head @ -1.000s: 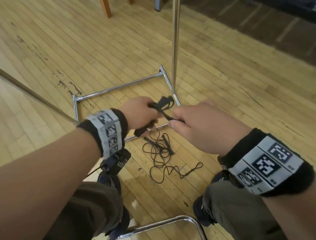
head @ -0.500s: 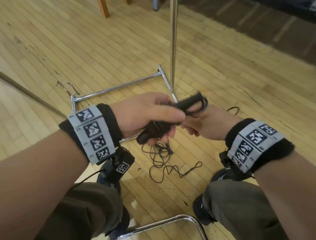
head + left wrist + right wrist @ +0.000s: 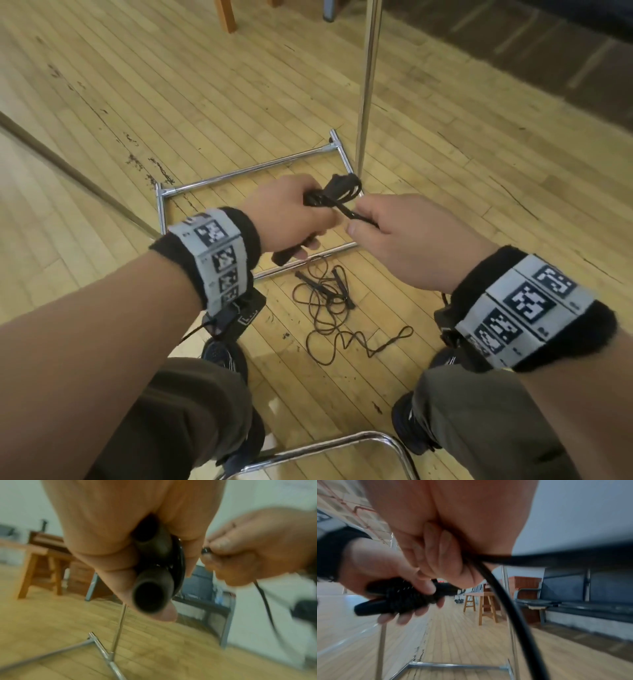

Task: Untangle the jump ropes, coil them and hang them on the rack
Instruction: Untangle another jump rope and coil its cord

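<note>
Left hand [image 3: 291, 219]: fingers wrapped round the two black handles [image 3: 150, 585] of one jump rope, with its coiled cord bunched against them; the coil [image 3: 342, 186] pokes out above the fist.
Right hand [image 3: 404, 236]: thumb and fingers pinched on the free cord end [image 3: 349, 214], drawn taut across to the left fist; slack trails down past the wrist in the right wrist view.
Second jump rope [image 3: 329, 301]: loose tangle on the wooden floor between the feet, just in front of the rack base, handles lying among the loops.
Rack [image 3: 366, 85]: chrome upright on a rectangular base frame [image 3: 253, 168], beyond both hands. Hanging bar out of view.

Hazards, as judged:
- Cord end slipping from the pinch; wraps would spring loose and the coil unwind.
- Left grip easing on two handles at once; one could drop and pull the coil apart.
- Trailing slack snagging on the wrist device or the floor tangle.
- Feet near the floor rope; a step could tighten its knots.
- Loosely bound coil likely to fall open on the rack.
</note>
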The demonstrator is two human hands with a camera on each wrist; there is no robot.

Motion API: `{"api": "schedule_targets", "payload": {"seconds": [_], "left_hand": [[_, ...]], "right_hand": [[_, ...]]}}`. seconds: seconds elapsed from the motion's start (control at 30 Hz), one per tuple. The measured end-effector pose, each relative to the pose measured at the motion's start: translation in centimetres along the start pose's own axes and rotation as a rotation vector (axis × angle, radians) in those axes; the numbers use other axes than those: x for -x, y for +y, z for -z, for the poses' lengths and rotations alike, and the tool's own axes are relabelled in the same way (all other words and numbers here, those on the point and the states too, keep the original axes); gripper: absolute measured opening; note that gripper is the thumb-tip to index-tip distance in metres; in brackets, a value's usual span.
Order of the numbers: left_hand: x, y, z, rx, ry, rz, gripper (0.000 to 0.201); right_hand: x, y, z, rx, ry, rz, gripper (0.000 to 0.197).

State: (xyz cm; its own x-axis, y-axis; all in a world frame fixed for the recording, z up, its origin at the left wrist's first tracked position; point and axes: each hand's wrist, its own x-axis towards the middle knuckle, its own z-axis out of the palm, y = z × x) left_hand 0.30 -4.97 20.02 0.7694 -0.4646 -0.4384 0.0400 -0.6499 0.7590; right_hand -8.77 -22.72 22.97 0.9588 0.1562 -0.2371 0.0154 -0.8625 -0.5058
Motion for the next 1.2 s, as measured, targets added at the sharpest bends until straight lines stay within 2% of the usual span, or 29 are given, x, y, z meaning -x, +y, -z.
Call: {"api": "schedule_targets", "payload": {"seconds": [0.1,0.23,0.3,0.37,0.43,0.5,0.57,0.67,0.77,0.83,0.9,1.0,1.1,1.2], "left_hand": [[0.0,0.0,1.0,0.400,-0.151,0.019,0.034],[0.3,0.6,0.6,0.592,-0.267,-0.052,0.046],[0.7,1.4,0.5,0.607,-0.315,-0.076,0.053],[1.2,2.0,0.3,0.522,-0.350,-0.103,0.051],[1.8,2.4,-0.1,0.362,-0.417,-0.109,0.042],[2.4,2.7,-0.9,0.140,-0.543,-0.068,0.037],[2.9,2.9,-2.3,-0.170,-0.616,-0.053,0.034],[2.8,2.4,-4.0,-0.484,-0.525,-0.036,0.031],[2.0,1.7,-3.7,-0.513,-0.390,0.021,0.028],[1.2,1.1,-2.8,-0.399,-0.275,0.048,0.023],[0.5,0.7,-1.9,-0.141,-0.184,0.075,0.015],[-0.2,0.5,-1.0,0.180,-0.123,0.096,0.016],[-0.3,0.5,-0.5,0.453,-0.196,0.087,0.022],[0.2,0.6,-0.4,0.596,-0.338,0.020,0.011]], "right_hand": [[-0.1,0.8,-0.5,-0.154,0.001,-0.031,0.027],[0.0,1.9,-1.2,-0.296,-0.103,-0.031,0.027],[-0.2,2.5,-1.1,-0.411,-0.130,-0.065,0.026],[-0.4,3.2,-0.6,-0.462,-0.161,-0.097,0.025],[-0.5,3.8,-0.1,-0.358,-0.216,-0.105,0.023],[-0.7,3.9,0.2,-0.188,-0.243,-0.097,0.015],[-1.1,3.4,0.3,-0.097,-0.206,-0.100,0.022],[-1.6,1.8,0.2,0.105,-0.151,-0.049,0.023],[-1.5,0.8,0.7,0.276,-0.072,-0.047,0.021],[-1.0,0.4,1.2,0.243,-0.070,-0.047,0.018],[-0.5,0.2,1.4,0.150,-0.066,-0.050,0.017],[0.1,0.5,1.4,-0.013,-0.032,-0.068,0.025],[0.6,1.7,1.2,-0.117,-0.126,-0.122,0.030],[0.8,3.1,0.8,-0.278,-0.231,-0.169,0.028]]}}
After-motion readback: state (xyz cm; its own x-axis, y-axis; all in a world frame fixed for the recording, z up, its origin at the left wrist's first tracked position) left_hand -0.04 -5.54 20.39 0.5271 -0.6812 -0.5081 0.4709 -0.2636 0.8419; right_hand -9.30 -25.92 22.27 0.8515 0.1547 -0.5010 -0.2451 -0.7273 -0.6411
